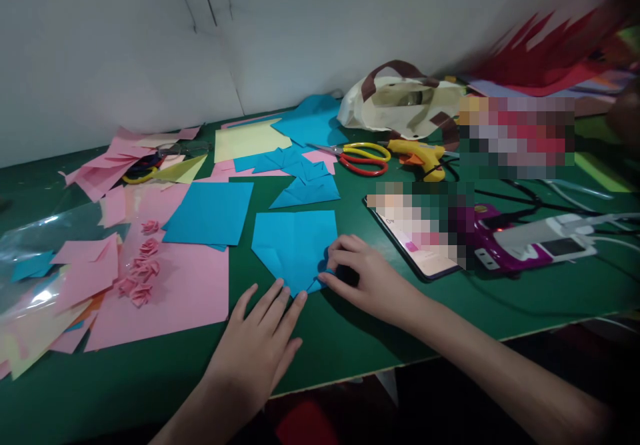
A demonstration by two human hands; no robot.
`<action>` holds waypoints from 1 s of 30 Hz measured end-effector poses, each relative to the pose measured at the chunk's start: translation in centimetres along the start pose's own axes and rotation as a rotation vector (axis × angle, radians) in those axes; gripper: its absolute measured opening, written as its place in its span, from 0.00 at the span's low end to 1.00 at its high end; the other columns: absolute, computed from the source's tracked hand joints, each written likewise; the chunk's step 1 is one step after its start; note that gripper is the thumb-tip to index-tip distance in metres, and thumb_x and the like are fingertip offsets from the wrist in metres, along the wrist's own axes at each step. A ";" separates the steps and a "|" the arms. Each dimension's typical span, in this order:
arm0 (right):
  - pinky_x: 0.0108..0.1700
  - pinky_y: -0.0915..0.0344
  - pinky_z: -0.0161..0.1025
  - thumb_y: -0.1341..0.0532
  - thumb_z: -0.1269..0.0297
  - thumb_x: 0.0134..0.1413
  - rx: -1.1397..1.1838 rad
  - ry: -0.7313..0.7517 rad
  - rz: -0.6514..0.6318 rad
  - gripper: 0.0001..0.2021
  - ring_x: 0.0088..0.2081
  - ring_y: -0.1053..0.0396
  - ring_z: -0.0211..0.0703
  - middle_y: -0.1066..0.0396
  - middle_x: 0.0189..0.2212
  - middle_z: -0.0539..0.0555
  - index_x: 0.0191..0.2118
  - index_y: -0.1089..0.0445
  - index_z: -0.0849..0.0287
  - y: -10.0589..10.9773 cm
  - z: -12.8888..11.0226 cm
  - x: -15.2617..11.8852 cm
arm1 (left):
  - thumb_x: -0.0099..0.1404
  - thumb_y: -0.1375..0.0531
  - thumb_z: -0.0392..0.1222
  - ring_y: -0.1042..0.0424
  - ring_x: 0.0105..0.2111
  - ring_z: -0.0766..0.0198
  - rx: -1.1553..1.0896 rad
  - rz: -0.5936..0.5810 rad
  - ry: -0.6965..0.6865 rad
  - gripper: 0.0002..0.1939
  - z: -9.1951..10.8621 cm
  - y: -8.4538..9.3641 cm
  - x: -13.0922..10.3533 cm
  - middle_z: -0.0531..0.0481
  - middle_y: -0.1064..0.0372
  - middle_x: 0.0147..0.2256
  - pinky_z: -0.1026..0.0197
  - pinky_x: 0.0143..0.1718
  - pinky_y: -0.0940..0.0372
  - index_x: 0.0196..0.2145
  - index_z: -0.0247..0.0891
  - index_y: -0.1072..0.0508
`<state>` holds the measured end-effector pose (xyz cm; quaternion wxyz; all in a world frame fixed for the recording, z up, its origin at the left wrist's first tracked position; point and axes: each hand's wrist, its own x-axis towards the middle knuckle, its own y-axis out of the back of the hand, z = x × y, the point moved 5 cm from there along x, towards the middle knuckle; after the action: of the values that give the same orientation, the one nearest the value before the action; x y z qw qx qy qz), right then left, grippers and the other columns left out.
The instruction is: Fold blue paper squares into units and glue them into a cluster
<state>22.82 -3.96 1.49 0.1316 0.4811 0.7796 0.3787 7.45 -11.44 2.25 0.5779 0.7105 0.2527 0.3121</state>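
Note:
A blue sheet of paper [295, 242] lies on the green table, creased, with its near left corner folded in. Fingers spread, my left hand [263, 338] rests on the table with its fingertips on the sheet's near edge. My right hand [363, 272] pinches the sheet's near right corner between thumb and fingers, lifting or folding it. To the left lie flat blue squares of paper [213, 212]. Just beyond the sheet are folded blue paper pieces [307, 188].
Several pink paper roses [143, 272] sit on a pink sheet [200, 292]. Beyond are scissors [365, 158], a yellow glue gun [420, 158] and a cream bag [385, 105]. A phone [410, 238] and a purple power strip [505, 245] with cables occupy the right side.

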 end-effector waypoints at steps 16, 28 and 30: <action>0.39 0.40 0.42 0.42 0.69 0.55 -0.021 -0.018 0.014 0.08 0.36 0.41 0.43 0.36 0.32 0.54 0.26 0.39 0.59 -0.1 -0.1 0.0 | 0.71 0.60 0.41 0.36 0.53 0.54 0.053 -0.028 -0.017 0.23 0.6 -0.6 -0.1 0.43 0.31 0.50 0.51 0.49 0.42 0.54 0.31 0.34; 0.36 0.41 0.39 0.40 0.64 0.55 -0.049 -0.016 0.028 0.10 0.34 0.40 0.42 0.36 0.29 0.52 0.25 0.40 0.59 -0.1 0.4 -0.1 | 0.71 0.58 0.41 0.36 0.53 0.55 0.030 0.007 -0.002 0.21 0.5 -0.4 -0.3 0.43 0.31 0.50 0.52 0.49 0.39 0.54 0.36 0.35; 0.34 0.41 0.39 0.39 0.62 0.54 -0.066 -0.021 0.036 0.12 0.33 0.40 0.42 0.37 0.27 0.52 0.24 0.40 0.58 -0.1 0.7 -0.2 | 0.71 0.57 0.41 0.37 0.54 0.55 0.013 -0.003 0.011 0.20 0.4 -0.5 -0.4 0.43 0.31 0.51 0.52 0.50 0.40 0.55 0.37 0.36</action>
<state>23.21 -3.81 0.95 0.1489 0.4944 0.7565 0.4014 7.47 -11.94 1.62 0.5724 0.7120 0.2592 0.3135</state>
